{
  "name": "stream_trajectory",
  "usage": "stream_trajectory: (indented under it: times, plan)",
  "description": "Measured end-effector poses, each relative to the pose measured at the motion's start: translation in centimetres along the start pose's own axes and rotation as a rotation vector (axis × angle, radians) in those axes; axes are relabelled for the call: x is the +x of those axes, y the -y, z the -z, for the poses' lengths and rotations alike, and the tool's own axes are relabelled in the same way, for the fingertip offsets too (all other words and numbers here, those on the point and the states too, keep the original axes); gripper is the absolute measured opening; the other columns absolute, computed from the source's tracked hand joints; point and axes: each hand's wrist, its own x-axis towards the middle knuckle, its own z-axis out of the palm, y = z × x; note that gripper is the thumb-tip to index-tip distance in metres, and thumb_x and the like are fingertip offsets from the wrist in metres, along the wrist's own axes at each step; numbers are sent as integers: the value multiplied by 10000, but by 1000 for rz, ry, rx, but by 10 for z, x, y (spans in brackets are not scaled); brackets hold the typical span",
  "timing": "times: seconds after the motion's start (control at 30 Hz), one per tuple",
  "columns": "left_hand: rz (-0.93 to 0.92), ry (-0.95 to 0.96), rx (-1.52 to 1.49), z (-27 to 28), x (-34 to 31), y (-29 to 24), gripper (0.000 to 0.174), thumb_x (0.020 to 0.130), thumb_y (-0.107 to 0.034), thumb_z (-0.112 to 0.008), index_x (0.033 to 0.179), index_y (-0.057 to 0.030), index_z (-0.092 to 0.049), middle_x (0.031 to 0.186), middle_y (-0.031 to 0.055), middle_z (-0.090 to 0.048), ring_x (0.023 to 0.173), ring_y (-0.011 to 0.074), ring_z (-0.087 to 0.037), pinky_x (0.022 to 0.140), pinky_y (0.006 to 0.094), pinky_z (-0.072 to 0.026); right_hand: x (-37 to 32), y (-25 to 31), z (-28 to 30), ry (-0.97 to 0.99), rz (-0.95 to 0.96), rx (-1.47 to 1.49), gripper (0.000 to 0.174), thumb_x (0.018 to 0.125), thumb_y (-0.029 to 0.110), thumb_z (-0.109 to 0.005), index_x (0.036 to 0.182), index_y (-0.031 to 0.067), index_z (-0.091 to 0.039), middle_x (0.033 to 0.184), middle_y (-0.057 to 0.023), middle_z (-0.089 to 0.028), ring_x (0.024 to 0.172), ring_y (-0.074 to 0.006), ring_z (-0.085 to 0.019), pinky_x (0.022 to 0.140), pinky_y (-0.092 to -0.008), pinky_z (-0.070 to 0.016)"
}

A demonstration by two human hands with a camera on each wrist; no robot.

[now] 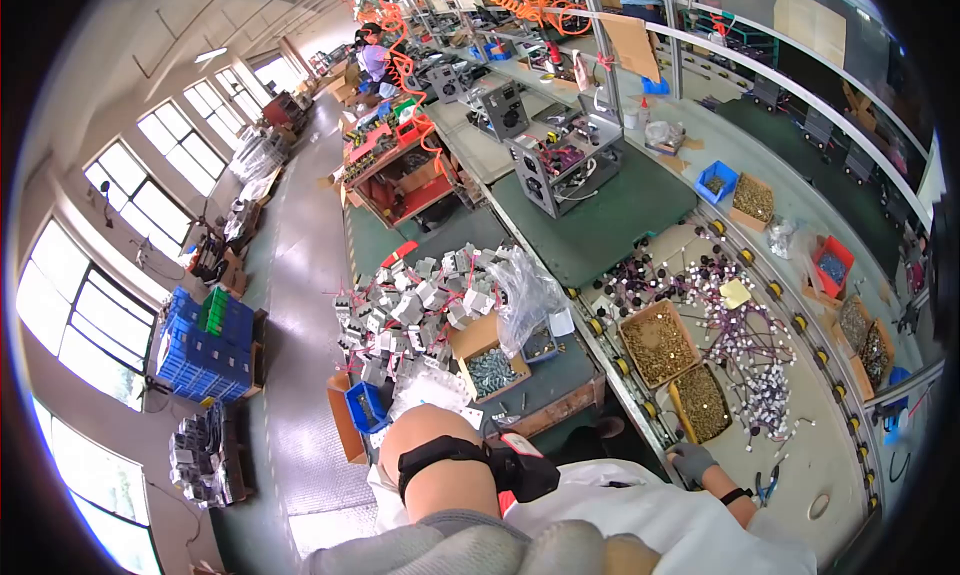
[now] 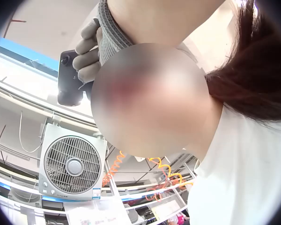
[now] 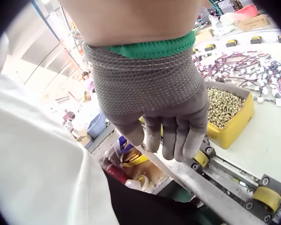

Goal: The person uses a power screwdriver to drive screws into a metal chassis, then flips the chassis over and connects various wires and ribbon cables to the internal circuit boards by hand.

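Observation:
My left hand [image 2: 91, 54], in a grey glove, is raised beside the head, its curled fingers gripping the edge of a black camera [image 2: 70, 77]. In the head view, grey glove fingers [image 1: 480, 550] loom blurred along the bottom edge, right at the lens. My gloved right hand [image 3: 154, 103] hangs palm down at the near metal rail [image 3: 178, 173] of the line, fingers loosely bent and holding nothing. A yellow bin [image 3: 236, 124] of small brass-coloured parts stands just beyond it. Blue-handled pliers [image 1: 768, 485] lie to its right on the worktop.
Purple-wired connectors [image 1: 760, 365] spread over the worktop beside a cardboard box [image 1: 686, 327] of brass parts. White boxy parts with red wires [image 1: 410, 310] are heaped on the left table. Roller wheels [image 1: 800, 322] line the track. An open metal case [image 1: 540, 180] stands farther up.

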Motion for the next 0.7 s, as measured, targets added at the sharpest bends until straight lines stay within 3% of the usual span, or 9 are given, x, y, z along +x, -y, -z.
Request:
stream_trajectory:
  times: [0.27, 0.37, 0.4, 0.53, 0.57, 0.6, 0.63, 0.67, 0.7]
  plan:
    - [39, -1, -250, -30, 6, 22, 35, 713, -143, -585, 708, -160, -615, 825, -6, -607, 720, 148, -567, 564, 238, -423, 19, -10, -8, -47, -29, 66, 355, 835, 401, -530, 1021, 130, -665, 1030, -164, -647, 983, -334, -602, 876, -392, -462]
    - [1094, -100, -376, -44, 9, -8, 41, 709, -150, -593, 679, -142, -620, 711, -2, -590, 613, 131, -561, 543, 227, -432, 25, -8, -10, -24, -28, 19, 346, 834, 391, -534, 1019, 129, -664, 1033, -165, -645, 985, -334, -600, 875, -393, -461]
    - [1082, -95, -390, -49, 6, -5, 41, 709, -150, -593, 679, -142, -620, 711, -2, -590, 613, 131, -561, 543, 227, -432, 24, -6, -11, -29, -39, 32, 346, 834, 391, -534, 1019, 129, -664, 1033, -165, -645, 985, -334, -600, 875, -393, -461]
    - [-187, -528, -307, -104, 21, 56, 64, 584, -169, -626, 644, -149, -630, 740, -3, -620, 658, 152, -568, 517, 233, -417, 15, 8, 3, -80, -119, 82, 343, 830, 391, -539, 1008, 128, -668, 1033, -165, -644, 981, -332, -602, 866, -397, -463]
    - [87, -309, -543, -90, 29, 41, 114, 540, -180, -651, 649, -145, -641, 759, -7, -632, 721, 180, -575, 543, 257, -431, 12, 8, 5, -104, -133, 114, 342, 828, 393, -540, 1002, 128, -670, 1031, -165, -644, 978, -332, -603, 861, -400, -464]
    - [-166, -418, -485, -117, 31, 54, 181, 537, -155, -675, 713, -117, -660, 863, 18, -654, 796, 192, -585, 578, 290, -480, 6, 23, 14, -128, -149, 95, 338, 826, 386, -546, 996, 121, -670, 1029, -168, -644, 977, -333, -603, 857, -402, -466]
    - [209, -335, -633, -122, 37, 30, 118, 544, -127, -585, 662, -118, -582, 752, -9, -576, 669, 172, -572, 558, 235, -443, 17, 6, 0, -149, -159, 80, 334, 824, 379, -552, 989, 114, -671, 1027, -171, -644, 975, -334, -603, 853, -404, -467]
    - [55, -258, -707, -144, 46, 30, 102, 537, -158, -594, 619, -137, -538, 744, -30, -533, 717, 161, -542, 573, 234, -423, 75, -83, -60, 45, -62, -385, 323, 820, 352, -564, 999, 101, -662, 1014, -176, -645, 973, -337, -602, 847, -404, -471]
    - [-6, -192, -781, -172, 50, 25, 102, 551, -177, -604, 614, -137, -535, 715, -12, -495, 749, 169, -513, 583, 263, -407, 60, -65, -50, 53, -62, -375, 323, 820, 352, -564, 999, 101, -662, 1014, -176, -645, 973, -337, -602, 847, -404, -471]
